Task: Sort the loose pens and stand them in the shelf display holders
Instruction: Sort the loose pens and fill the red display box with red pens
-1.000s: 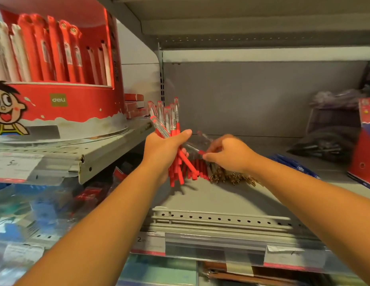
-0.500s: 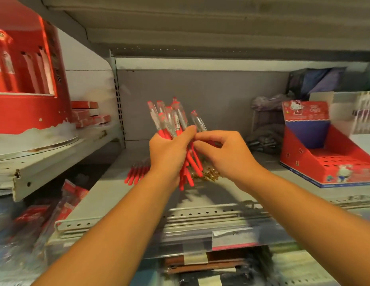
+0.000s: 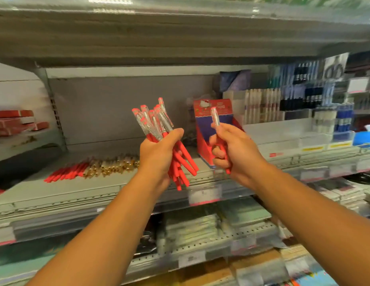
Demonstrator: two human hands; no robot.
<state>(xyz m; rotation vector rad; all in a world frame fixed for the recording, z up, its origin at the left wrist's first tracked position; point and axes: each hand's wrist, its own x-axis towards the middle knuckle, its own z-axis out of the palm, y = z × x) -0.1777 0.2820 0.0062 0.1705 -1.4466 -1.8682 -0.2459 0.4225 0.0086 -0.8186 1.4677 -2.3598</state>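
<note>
Motion blur smears the stock [image 3: 303,96] at the right of the frame, its labels unreadable. A red holder [image 3: 202,141] at centre is partly hidden behind the right hand [image 3: 233,153]. On the grey shelf [image 3: 97,188] at lower left lie loose pens [image 3: 64,173]. The left hand [image 3: 157,155] grips a bundle [image 3: 155,124] of red pens, caps up. The right hand, held apart from it, clutches one pen [image 3: 215,117] upright.

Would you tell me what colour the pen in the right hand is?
The pen has a red barrel and clear, red-tipped cap; best in the head view.
</note>
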